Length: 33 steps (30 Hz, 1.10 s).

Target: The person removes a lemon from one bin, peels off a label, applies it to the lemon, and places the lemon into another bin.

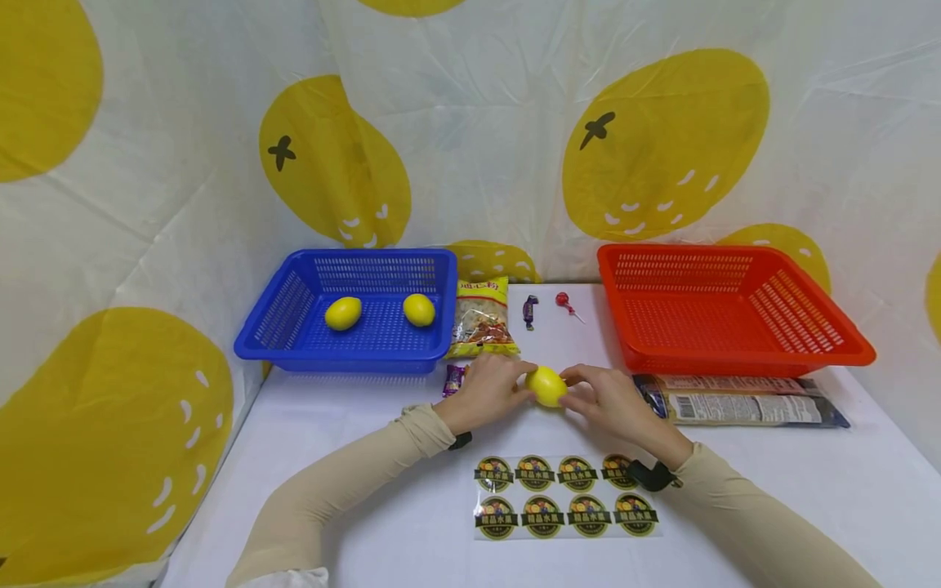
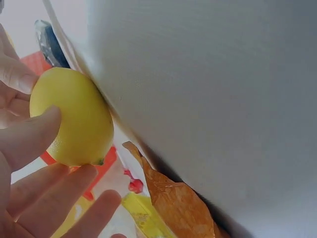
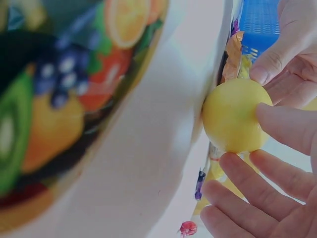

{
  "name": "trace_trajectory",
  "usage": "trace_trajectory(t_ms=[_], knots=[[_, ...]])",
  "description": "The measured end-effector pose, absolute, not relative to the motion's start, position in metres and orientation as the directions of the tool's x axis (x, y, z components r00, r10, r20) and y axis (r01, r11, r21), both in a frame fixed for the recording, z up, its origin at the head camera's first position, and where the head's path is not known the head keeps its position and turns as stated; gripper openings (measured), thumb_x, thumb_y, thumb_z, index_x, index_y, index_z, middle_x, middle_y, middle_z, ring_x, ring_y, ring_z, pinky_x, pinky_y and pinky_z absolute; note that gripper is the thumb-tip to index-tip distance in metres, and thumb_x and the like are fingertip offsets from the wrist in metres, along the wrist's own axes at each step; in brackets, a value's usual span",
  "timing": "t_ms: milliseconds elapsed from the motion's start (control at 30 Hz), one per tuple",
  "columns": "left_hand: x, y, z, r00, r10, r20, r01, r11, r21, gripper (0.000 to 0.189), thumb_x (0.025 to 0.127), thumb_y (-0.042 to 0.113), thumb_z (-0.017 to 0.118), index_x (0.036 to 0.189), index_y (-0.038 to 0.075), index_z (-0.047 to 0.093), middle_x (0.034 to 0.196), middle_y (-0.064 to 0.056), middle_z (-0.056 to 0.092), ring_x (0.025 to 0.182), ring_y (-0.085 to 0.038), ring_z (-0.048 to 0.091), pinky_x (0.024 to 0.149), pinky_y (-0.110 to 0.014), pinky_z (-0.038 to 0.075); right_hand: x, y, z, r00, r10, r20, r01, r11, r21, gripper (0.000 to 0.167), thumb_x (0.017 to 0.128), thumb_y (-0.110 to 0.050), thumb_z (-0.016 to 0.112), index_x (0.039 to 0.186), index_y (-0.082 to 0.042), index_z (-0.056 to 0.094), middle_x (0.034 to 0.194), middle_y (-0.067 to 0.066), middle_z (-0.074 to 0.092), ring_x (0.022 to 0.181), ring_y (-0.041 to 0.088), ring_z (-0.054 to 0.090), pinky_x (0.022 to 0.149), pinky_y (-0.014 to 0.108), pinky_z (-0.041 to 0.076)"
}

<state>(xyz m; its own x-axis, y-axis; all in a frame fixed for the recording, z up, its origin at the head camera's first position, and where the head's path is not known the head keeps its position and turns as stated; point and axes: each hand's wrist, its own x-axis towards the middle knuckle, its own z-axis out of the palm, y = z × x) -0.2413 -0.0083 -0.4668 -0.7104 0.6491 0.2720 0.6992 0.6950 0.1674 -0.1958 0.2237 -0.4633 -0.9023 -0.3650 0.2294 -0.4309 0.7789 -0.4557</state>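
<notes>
A yellow lemon (image 1: 546, 386) is at the middle of the white table, between both hands. From the left side, my left hand (image 1: 491, 392) holds it with thumb and fingertips, the thumb lying across its skin in the left wrist view. On the opposite side my right hand (image 1: 612, 406) pinches it too; its thumb and fingertips meet the lemon (image 3: 237, 116) in the right wrist view, the other fingers spread. Nearer the body lies a clear sheet of round fruit stickers (image 1: 566, 498), partly under the right wrist.
A blue basket (image 1: 345, 365) at left contains two lemons (image 1: 343, 314). The red basket (image 1: 742, 359) stands right, a long dark package (image 1: 750, 408) before it. Between them lie a yellow food bag (image 1: 481, 318), a purple-wrapped candy (image 1: 529, 312) and a red lollipop (image 1: 562, 300). An orange wrapper (image 2: 181, 208) lies near the left hand.
</notes>
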Motion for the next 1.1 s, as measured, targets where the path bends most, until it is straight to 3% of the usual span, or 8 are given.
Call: trace_trajectory(t_ms=[333, 733, 900, 967, 1100], knots=[[-0.238, -0.006, -0.463, -0.738, 0.623, 0.262, 0.675, 0.698, 0.242, 0.035, 0.083, 0.039, 0.084, 0.111, 0.019, 0.079, 0.091, 0.003, 0.079, 0.067, -0.006, 0.058, 0.077, -0.03, 0.048, -0.193, 0.229, -0.464, -0.903, -0.381, 0.198, -0.429, 0.778, -0.459, 0.036, 0.09, -0.012, 0.077, 0.124, -0.002, 0.071, 0.125, 0.016, 0.074, 0.119, 0.038, 0.068, 0.101, 0.061, 0.049], [-0.237, -0.008, -0.46, -0.742, 0.629, 0.233, 0.671, 0.693, 0.264, 0.032, 0.085, 0.038, 0.083, 0.109, 0.018, 0.08, 0.098, 0.003, 0.08, 0.074, -0.008, 0.065, 0.079, -0.029, 0.048, -0.193, 0.231, -0.462, -0.9, -0.385, 0.206, -0.437, 0.787, -0.436, 0.041, 0.09, -0.01, 0.076, 0.13, -0.005, 0.069, 0.127, 0.015, 0.073, 0.119, 0.038, 0.068, 0.1, 0.06, 0.051], [-0.235, -0.019, -0.452, -0.758, 0.611, 0.229, 0.653, 0.704, 0.28, 0.037, 0.086, 0.04, 0.082, 0.114, 0.016, 0.077, 0.094, 0.001, 0.08, 0.069, -0.009, 0.062, 0.079, -0.034, 0.051, -0.191, 0.23, -0.46, -0.899, -0.376, 0.226, -0.439, 0.776, -0.453, 0.047, 0.093, -0.012, 0.074, 0.138, -0.004, 0.063, 0.127, 0.016, 0.072, 0.121, 0.038, 0.067, 0.101, 0.06, 0.05], [-0.232, -0.027, -0.448, -0.762, 0.6, 0.242, 0.647, 0.708, 0.283, 0.039, 0.087, 0.041, 0.082, 0.116, 0.015, 0.076, 0.09, 0.001, 0.079, 0.066, -0.009, 0.06, 0.076, -0.034, 0.052, -0.185, 0.232, -0.458, -0.9, -0.358, 0.249, -0.436, 0.77, -0.467, 0.046, 0.094, -0.013, 0.074, 0.137, -0.003, 0.063, 0.126, 0.016, 0.073, 0.12, 0.038, 0.067, 0.102, 0.059, 0.05], [-0.219, -0.045, -0.444, -0.756, 0.597, 0.268, 0.654, 0.697, 0.295, 0.035, 0.088, 0.039, 0.081, 0.113, 0.015, 0.077, 0.093, 0.001, 0.079, 0.076, -0.013, 0.068, 0.076, -0.036, 0.053, -0.163, 0.236, -0.454, -0.901, -0.319, 0.295, -0.429, 0.76, -0.488, 0.039, 0.092, -0.015, 0.075, 0.13, -0.005, 0.067, 0.122, 0.012, 0.074, 0.116, 0.034, 0.069, 0.098, 0.056, 0.053]])
